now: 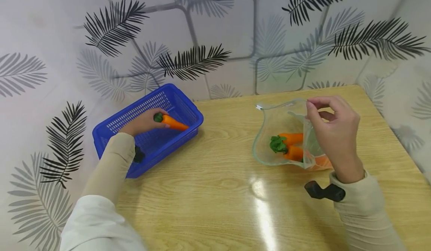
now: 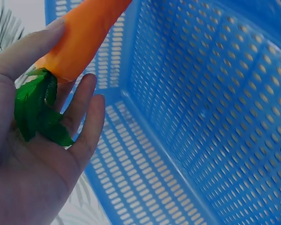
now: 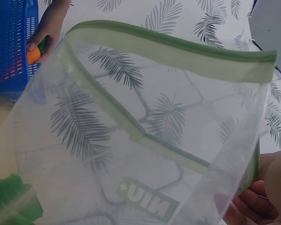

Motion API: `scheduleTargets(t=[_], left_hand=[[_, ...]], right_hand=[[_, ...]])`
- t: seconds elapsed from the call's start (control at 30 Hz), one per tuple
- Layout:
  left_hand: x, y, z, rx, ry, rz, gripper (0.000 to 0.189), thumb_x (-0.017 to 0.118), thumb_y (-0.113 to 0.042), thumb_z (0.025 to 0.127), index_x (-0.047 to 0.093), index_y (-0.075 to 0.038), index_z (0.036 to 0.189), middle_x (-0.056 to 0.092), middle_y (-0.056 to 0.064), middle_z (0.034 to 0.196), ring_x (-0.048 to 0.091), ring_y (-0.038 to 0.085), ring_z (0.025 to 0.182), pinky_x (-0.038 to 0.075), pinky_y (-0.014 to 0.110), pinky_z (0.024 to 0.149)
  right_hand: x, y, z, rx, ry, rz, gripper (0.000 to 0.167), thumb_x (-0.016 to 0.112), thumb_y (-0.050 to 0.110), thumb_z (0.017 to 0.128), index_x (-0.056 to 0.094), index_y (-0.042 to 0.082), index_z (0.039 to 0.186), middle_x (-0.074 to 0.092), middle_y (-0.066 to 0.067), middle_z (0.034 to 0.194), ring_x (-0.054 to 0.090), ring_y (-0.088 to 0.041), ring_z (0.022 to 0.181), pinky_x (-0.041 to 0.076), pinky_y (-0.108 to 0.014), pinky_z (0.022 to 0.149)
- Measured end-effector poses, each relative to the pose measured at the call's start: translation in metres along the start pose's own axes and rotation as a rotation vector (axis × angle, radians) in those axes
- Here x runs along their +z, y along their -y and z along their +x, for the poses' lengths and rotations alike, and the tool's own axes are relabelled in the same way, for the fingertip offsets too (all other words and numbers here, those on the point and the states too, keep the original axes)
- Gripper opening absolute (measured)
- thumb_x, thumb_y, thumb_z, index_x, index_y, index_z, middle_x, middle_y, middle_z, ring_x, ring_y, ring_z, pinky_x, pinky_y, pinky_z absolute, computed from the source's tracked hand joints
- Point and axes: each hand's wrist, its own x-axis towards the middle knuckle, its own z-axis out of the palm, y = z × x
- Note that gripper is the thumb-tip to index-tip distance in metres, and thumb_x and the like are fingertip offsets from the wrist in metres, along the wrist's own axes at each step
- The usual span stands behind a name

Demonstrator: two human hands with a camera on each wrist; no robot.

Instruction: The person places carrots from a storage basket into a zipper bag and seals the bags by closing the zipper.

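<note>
My left hand [image 1: 144, 121] pinches an orange carrot [image 1: 176, 123] at its thick end, just above its green leafy top. The carrot is held over the blue perforated basket [image 1: 149, 164], its tip near the right rim. In the left wrist view the thumb lies along the carrot [image 2: 86, 35] and the leaves [image 2: 37, 108] hang against the palm. At the right, my right hand [image 1: 336, 125] grips the edge of a clear zip bag [image 1: 264, 142] with green trim. The bag's mouth [image 3: 171, 42] gapes in the right wrist view. Carrots [image 1: 293, 153] with leafy tops lie inside the bag.
A dark leafy clump [image 1: 138, 155] sits in the basket, partly behind my left forearm. The basket stands at the left of the wooden table [image 1: 208, 191], against a leaf-patterned backdrop [image 1: 222, 26]. A black device [image 1: 324, 192] is strapped to my right wrist.
</note>
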Motion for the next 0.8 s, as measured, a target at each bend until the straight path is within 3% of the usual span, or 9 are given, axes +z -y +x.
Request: scheduleTargets(t=[0.1,0.23,0.53,0.67,0.8], left_hand=[[0.002,-0.021,-0.007,0.001,-0.015,-0.014,0.043,0.068,-0.019,0.086,0.053,-0.004,0.123,0.054,0.015,0.112,0.051,0.028,0.094,0.043,0.040,0.083],[0.003,-0.032,-0.010,0.033,-0.022,-0.003,0.043,0.068,-0.017,0.086,0.052,-0.005,0.124,0.054,0.014,0.114,0.052,0.026,0.093,0.044,0.039,0.081],[0.007,-0.014,-0.001,0.051,-0.046,-0.061,0.049,0.068,-0.029,0.085,0.050,-0.016,0.129,0.050,0.010,0.118,0.051,0.026,0.094,0.046,0.035,0.078],[0.002,-0.030,-0.013,0.051,-0.071,-0.085,0.045,0.069,-0.024,0.085,0.052,-0.015,0.126,0.052,0.010,0.115,0.052,0.025,0.091,0.045,0.036,0.079],[-0.009,-0.037,-0.023,0.049,-0.101,-0.081,0.042,0.070,-0.023,0.085,0.053,-0.016,0.123,0.051,0.008,0.113,0.051,0.025,0.092,0.044,0.039,0.082]], right_hand=[[0.000,0.000,0.000,-0.001,0.000,-0.001,0.009,0.068,0.001,0.081,0.069,-0.005,0.088,0.065,-0.013,0.085,0.058,-0.003,0.073,0.047,-0.009,0.066],[-0.001,0.001,-0.001,-0.001,0.000,-0.006,0.009,0.068,0.002,0.082,0.069,-0.005,0.088,0.065,-0.012,0.085,0.057,-0.003,0.074,0.047,-0.009,0.066],[0.001,0.000,-0.002,-0.004,0.000,-0.011,0.009,0.068,0.001,0.081,0.069,-0.005,0.088,0.065,-0.012,0.085,0.057,-0.002,0.075,0.047,-0.009,0.066],[0.001,-0.003,-0.002,-0.007,-0.002,-0.008,0.009,0.068,0.002,0.081,0.069,-0.005,0.088,0.066,-0.013,0.086,0.058,-0.002,0.075,0.047,-0.009,0.066],[0.002,-0.004,-0.002,-0.004,-0.005,-0.004,0.009,0.068,0.002,0.082,0.069,-0.004,0.088,0.066,-0.013,0.086,0.058,-0.002,0.075,0.047,-0.009,0.067]])
